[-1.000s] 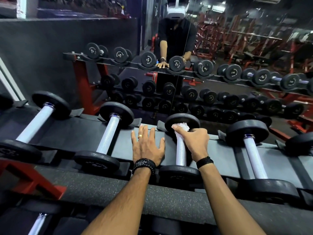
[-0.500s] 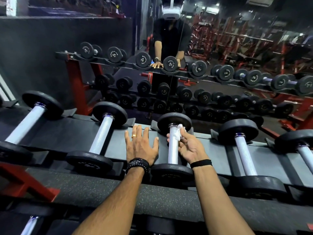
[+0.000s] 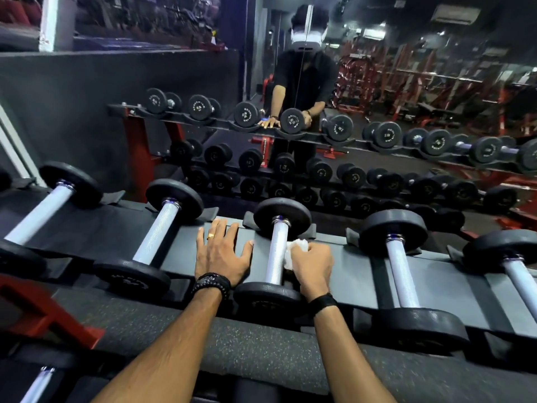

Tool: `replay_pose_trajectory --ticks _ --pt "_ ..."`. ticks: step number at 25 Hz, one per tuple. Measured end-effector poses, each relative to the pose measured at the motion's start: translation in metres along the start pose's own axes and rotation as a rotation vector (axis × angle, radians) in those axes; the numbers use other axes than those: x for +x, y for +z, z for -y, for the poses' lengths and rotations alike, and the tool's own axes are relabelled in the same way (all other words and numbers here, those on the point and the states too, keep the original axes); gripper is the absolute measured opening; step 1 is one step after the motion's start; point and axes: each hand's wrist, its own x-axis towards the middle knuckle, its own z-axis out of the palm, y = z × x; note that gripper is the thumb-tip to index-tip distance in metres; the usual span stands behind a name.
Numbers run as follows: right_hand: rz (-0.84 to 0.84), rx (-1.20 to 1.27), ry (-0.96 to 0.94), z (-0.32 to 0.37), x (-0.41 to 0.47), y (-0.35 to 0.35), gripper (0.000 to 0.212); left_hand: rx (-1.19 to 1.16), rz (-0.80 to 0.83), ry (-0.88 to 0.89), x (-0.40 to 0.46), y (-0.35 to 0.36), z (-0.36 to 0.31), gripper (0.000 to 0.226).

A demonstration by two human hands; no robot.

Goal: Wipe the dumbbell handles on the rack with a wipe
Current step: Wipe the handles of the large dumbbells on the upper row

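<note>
A row of black dumbbells with silver knurled handles lies on the dark rack shelf (image 3: 351, 266). The middle dumbbell's handle (image 3: 277, 251) runs away from me. My right hand (image 3: 312, 267) holds a crumpled white wipe (image 3: 295, 253) pressed against the right side of that handle, near its lower half. My left hand (image 3: 220, 254) rests flat on the shelf just left of the same dumbbell, fingers spread. Neighbouring handles lie to the left (image 3: 157, 234) and right (image 3: 399, 266).
A mirror behind the rack reflects the person (image 3: 302, 82), the rows of dumbbells and red gym machines. A speckled rubber rail (image 3: 232, 344) runs along the front of the shelf. A red rack frame (image 3: 43, 315) shows at the lower left.
My right hand with the wipe has slid from the far end of the middle handle down its right side toward me. My left hand has stayed flat on the shelf.
</note>
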Motion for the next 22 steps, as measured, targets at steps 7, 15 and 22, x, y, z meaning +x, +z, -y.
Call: replay_pose_trajectory --ticks 7,15,22 --pt "-0.023 0.141 -0.192 0.006 -0.066 -0.011 0.025 0.091 0.094 0.066 0.001 -0.003 0.007 0.094" --pt "-0.227 0.03 -0.224 0.01 -0.069 -0.003 0.02 -0.256 0.266 0.051 0.008 -0.021 0.009 0.111" --pt "-0.155 -0.133 -0.244 0.014 -0.083 -0.017 0.024 -0.654 0.55 0.024 -0.065 -0.055 -0.012 0.064"
